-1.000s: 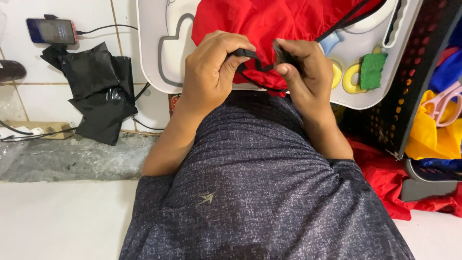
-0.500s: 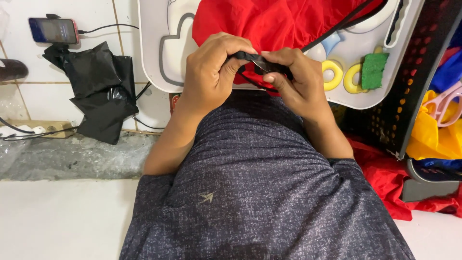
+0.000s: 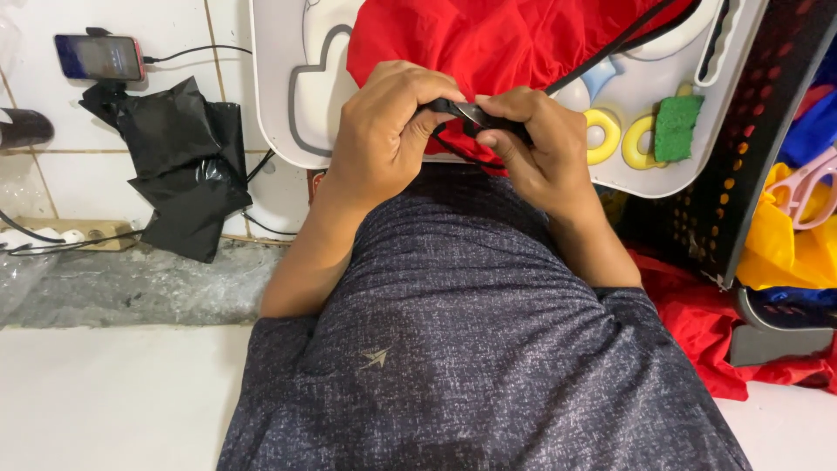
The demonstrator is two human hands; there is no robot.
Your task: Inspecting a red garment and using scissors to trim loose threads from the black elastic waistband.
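Observation:
A red cloth (image 3: 488, 39) lies on a white tray-like board (image 3: 288, 87) in front of me. A black strap (image 3: 462, 112) runs from the cloth's lower edge toward the upper right. My left hand (image 3: 384, 131) pinches the strap's end from the left. My right hand (image 3: 536, 148) grips the same strap from the right, fingers curled around it. The two hands touch over the cloth's lower edge. My lap in a dark grey speckled garment (image 3: 471, 349) fills the lower view.
A phone (image 3: 98, 57) with a cable is fixed to the tiled wall at upper left, above a black plastic bag (image 3: 183, 161). A black perforated basket (image 3: 758, 148) with yellow and blue cloth (image 3: 785, 244) stands at right. More red cloth (image 3: 706, 323) lies below it.
My hands have drawn closer together on the black strap, and the right hand's fingers have closed over it. The cloth stays where it was.

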